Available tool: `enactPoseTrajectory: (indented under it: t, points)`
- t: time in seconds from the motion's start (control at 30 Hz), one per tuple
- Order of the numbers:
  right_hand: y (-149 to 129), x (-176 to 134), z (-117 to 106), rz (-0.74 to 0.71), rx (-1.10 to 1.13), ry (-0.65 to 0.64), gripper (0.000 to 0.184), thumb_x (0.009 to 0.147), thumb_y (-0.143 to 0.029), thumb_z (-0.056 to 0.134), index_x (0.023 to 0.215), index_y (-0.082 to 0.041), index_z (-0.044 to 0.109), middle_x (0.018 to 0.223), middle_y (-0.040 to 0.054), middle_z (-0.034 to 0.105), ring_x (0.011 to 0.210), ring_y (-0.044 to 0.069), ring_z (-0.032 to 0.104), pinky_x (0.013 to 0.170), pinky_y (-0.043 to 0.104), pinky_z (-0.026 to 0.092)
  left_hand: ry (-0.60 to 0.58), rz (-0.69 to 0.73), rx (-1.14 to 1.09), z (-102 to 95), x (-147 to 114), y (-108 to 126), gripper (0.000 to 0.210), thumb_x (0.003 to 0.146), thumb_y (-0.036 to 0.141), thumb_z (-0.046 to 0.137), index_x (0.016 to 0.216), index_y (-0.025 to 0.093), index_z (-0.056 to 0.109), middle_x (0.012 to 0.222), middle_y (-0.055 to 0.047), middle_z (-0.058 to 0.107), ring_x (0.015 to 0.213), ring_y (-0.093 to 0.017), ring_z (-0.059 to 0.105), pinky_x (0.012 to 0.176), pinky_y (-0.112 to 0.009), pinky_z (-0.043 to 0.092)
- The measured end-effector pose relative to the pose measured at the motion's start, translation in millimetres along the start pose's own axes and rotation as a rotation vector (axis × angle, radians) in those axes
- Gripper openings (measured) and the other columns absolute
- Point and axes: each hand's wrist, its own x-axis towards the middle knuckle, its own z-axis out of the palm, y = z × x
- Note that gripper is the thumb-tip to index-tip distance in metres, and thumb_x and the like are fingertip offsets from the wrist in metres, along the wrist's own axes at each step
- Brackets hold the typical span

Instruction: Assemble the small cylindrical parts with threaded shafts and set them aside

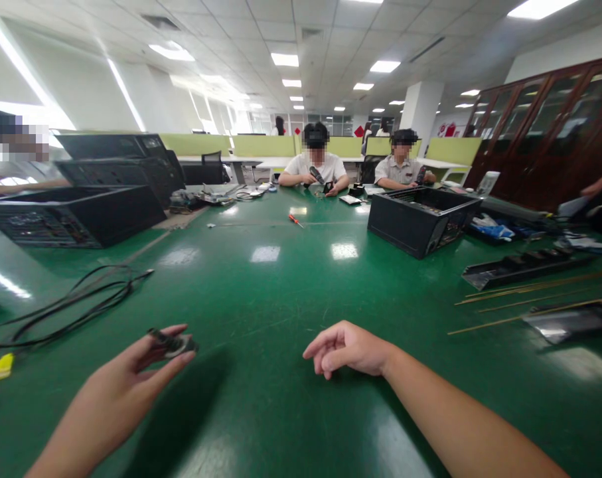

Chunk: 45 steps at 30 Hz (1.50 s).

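My left hand (114,392) is raised over the green table, gripping a small dark part (174,342) between thumb and fingers. The part has a stubby cylindrical end and a lighter patch; its exact kind does not show. To the right, my right hand (353,350) hovers low over the tabletop, fingers loosely bent and pointing left, with nothing in it. A black cable (96,299) with a yellow tag (2,366) lies to the left of my left hand.
An orange screwdriver (295,220) lies mid-table. Open black computer cases (395,222) stand right and left (81,216). Thin brass-coloured rods (520,290) and a black metal channel (490,272) lie at right. Co-workers sit across the table (315,162) and at the sides.
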Motion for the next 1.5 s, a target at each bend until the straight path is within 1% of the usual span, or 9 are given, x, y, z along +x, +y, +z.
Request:
enactPoseTrajectory:
  t: [0.07, 0.13, 0.23, 0.37, 0.5, 0.6, 0.9, 1.07, 1.5]
  points:
    - [-1.0, 0.3, -0.7, -0.027, 0.003, 0.055, 0.042, 0.067, -0.029, 0.085, 0.102, -0.011, 0.074, 0.076, 0.0046, 0.071, 0.059, 0.011, 0.062, 0.060, 0.025, 0.047, -0.165, 0.011, -0.205, 25.5, 7.3, 22.9, 0.066, 0.070, 0.063, 0.073, 0.120, 0.024, 0.057, 0.113, -0.004, 0.072, 0.105, -0.025, 0.069, 0.100, -0.041, 0.053]
    - [-1.7, 1.4, -2.9, -0.085, 0.017, 0.165, 0.042, 0.066, -0.023, 0.084, 0.104, -0.012, 0.071, 0.075, 0.0028, 0.070, 0.059, 0.011, 0.061, 0.060, 0.024, 0.046, -0.261, 0.088, -0.355, 53.1, 9.6, 49.6, 0.059, 0.072, 0.053, 0.075, 0.117, 0.020, 0.057, 0.113, -0.007, 0.071, 0.102, -0.025, 0.069, 0.095, -0.038, 0.056]
    - [-1.1, 4.1, -7.5, -0.173, -0.013, 0.331, 0.045, 0.061, -0.013, 0.080, 0.104, -0.014, 0.066, 0.079, 0.0010, 0.069, 0.062, 0.009, 0.059, 0.061, 0.022, 0.045, -0.377, 0.241, -0.348, 87.5, 6.4, 80.5, 0.040, 0.078, 0.041, 0.072, 0.110, 0.019, 0.062, 0.109, -0.008, 0.071, 0.097, -0.023, 0.068, 0.092, -0.038, 0.055]
    - [0.9, 5.8, -8.3, -0.209, -0.176, 0.394, 0.042, 0.062, -0.007, 0.070, 0.102, -0.016, 0.061, 0.085, 0.0000, 0.067, 0.063, 0.007, 0.056, 0.062, 0.021, 0.044, -0.421, 0.394, -0.272, 110.3, -1.4, 87.1, 0.033, 0.084, 0.037, 0.066, 0.113, 0.021, 0.065, 0.108, -0.007, 0.070, 0.094, -0.022, 0.066, 0.086, -0.035, 0.053]
    - [-0.6, 2.4, -0.5, -0.189, -0.388, 0.328, 0.045, 0.062, -0.004, 0.069, 0.104, -0.017, 0.059, 0.085, -0.0008, 0.065, 0.067, 0.011, 0.059, 0.068, 0.025, 0.048, -0.396, 0.509, -0.285, 115.2, -7.0, 72.0, 0.028, 0.088, 0.033, 0.063, 0.114, 0.024, 0.066, 0.106, -0.005, 0.071, 0.097, -0.020, 0.065, 0.089, -0.033, 0.051]
    - [-3.5, -1.5, 5.6, -0.211, -0.531, 0.339, 0.041, 0.064, -0.009, 0.074, 0.102, -0.018, 0.061, 0.091, 0.0015, 0.067, 0.074, 0.013, 0.061, 0.072, 0.027, 0.049, -0.359, 0.567, -0.277, 116.0, -8.1, 62.4, 0.029, 0.086, 0.029, 0.066, 0.114, 0.024, 0.066, 0.107, -0.005, 0.071, 0.098, -0.019, 0.066, 0.090, -0.032, 0.051]
    - [-6.6, -4.3, 15.8, -0.366, -0.916, 0.436, 0.028, 0.067, -0.020, 0.079, 0.094, -0.019, 0.069, 0.082, 0.0018, 0.067, 0.072, 0.016, 0.060, 0.068, 0.027, 0.045, -0.346, 0.579, -0.267, 120.6, -4.7, 57.5, 0.024, 0.083, 0.025, 0.070, 0.107, 0.023, 0.068, 0.099, -0.003, 0.072, 0.090, -0.017, 0.067, 0.083, -0.028, 0.052]
    - [-5.0, -4.2, 16.7, -0.383, -0.937, 0.469, 0.022, 0.071, -0.021, 0.077, 0.092, -0.019, 0.071, 0.082, 0.0036, 0.069, 0.072, 0.017, 0.063, 0.068, 0.028, 0.047, -0.355, 0.586, -0.275, 120.8, -5.1, 57.9, 0.024, 0.084, 0.026, 0.070, 0.107, 0.024, 0.068, 0.099, -0.002, 0.072, 0.091, -0.016, 0.067, 0.084, -0.028, 0.052]
    - [-0.7, -4.7, 16.7, -0.418, -0.949, 0.430, 0.013, 0.077, -0.027, 0.075, 0.086, -0.019, 0.074, 0.081, 0.0050, 0.072, 0.071, 0.017, 0.065, 0.068, 0.028, 0.048, -0.351, 0.598, -0.258, 122.8, -8.0, 58.1, 0.023, 0.084, 0.026, 0.069, 0.107, 0.024, 0.069, 0.099, -0.004, 0.073, 0.091, -0.018, 0.068, 0.083, -0.029, 0.053]
